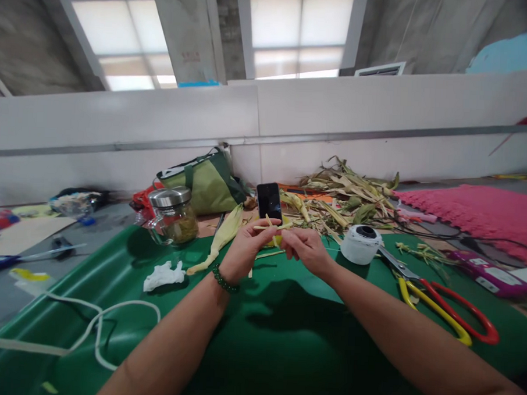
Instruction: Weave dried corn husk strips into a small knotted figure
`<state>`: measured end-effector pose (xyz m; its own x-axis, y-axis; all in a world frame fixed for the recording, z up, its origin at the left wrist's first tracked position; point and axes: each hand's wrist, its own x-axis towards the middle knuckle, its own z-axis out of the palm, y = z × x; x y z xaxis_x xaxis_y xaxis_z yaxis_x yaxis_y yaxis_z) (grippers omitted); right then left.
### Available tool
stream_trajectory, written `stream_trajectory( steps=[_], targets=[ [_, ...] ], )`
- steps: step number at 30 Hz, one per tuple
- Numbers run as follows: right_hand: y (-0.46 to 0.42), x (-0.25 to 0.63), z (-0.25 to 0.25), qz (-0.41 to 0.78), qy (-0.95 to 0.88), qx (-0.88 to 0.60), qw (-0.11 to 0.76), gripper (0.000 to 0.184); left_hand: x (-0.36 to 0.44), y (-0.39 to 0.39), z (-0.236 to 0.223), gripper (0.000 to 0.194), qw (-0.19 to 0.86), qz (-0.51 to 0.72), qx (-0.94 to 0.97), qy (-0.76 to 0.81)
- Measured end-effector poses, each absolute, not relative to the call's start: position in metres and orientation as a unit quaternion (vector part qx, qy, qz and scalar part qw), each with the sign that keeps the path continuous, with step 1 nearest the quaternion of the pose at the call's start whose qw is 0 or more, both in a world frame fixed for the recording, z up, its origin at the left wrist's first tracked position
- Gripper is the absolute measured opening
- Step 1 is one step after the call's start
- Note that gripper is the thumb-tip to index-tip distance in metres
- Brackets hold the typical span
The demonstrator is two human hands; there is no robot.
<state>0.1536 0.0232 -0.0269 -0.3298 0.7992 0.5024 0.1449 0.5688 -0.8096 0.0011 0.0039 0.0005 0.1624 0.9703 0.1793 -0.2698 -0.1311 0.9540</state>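
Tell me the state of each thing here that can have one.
Left hand: pinching pale strips
Right hand: pinching them too
Jar: lid on, contents inside
Phone: propped up, screen mostly dark
Scissors: lying down, not held
Tissue: crumpled
White cord: loosely looped
Spool: standing upright
Husk pile: loosely heaped

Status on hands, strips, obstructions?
Left hand pinching crossed pale strips. Right hand at their right end, grip unclear. Phone stands just beyond; scissors lie right, apart from hands.
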Motion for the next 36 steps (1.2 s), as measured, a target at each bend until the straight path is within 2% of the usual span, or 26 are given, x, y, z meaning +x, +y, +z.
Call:
stream_trajectory(
  steps=[3, 10, 13, 17, 19, 23, 25, 27, 29, 32, 36],
  targets=[
    [0.027, 0.156, -0.022, 0.375, -0.709, -0.332, 0.497, 0.054, 0.001, 0.003, 0.001, 0.031, 0.503, 0.536, 0.565, 0.375],
    [0.027, 0.16, -0.021, 0.285, -0.746, -0.327, 0.505, 0.043, 0.001, 0.003, -0.002, 0.014, 0.371, 0.476, 0.691, 0.397],
    [0.022, 0.161, -0.02, 0.234, -0.754, -0.319, 0.524, 0.04, -0.001, 0.001, 0.0, 0.017, 0.331, 0.453, 0.723, 0.403],
    [0.019, 0.163, -0.017, 0.223, -0.762, -0.319, 0.518, 0.04, -0.006, 0.0, 0.006, 0.018, 0.378, 0.445, 0.717, 0.381],
    [0.021, 0.164, -0.017, 0.216, -0.769, -0.32, 0.51, 0.041, -0.007, 0.001, 0.007, 0.016, 0.432, 0.446, 0.692, 0.368],
    [0.025, 0.165, -0.018, 0.185, -0.772, -0.325, 0.515, 0.044, -0.007, 0.002, 0.006, 0.026, 0.58, 0.435, 0.603, 0.334],
    [0.025, 0.167, -0.017, 0.183, -0.757, -0.325, 0.537, 0.044, -0.007, 0.002, 0.004, 0.022, 0.615, 0.435, 0.567, 0.334],
    [0.023, 0.168, -0.016, 0.194, -0.732, -0.323, 0.568, 0.046, -0.008, 0.004, 0.002, 0.018, 0.619, 0.452, 0.541, 0.348],
    [0.021, 0.168, -0.016, 0.206, -0.721, -0.322, 0.578, 0.048, -0.008, 0.005, 0.001, 0.022, 0.605, 0.481, 0.525, 0.357],
    [0.019, 0.162, -0.019, 0.227, -0.753, -0.336, 0.518, 0.045, -0.004, 0.007, -0.002, 0.03, 0.583, 0.51, 0.529, 0.347],
    [0.02, 0.149, -0.024, 0.338, -0.764, -0.316, 0.45, 0.034, 0.002, 0.004, -0.005, 0.034, 0.591, 0.507, 0.547, 0.307]
  ],
)
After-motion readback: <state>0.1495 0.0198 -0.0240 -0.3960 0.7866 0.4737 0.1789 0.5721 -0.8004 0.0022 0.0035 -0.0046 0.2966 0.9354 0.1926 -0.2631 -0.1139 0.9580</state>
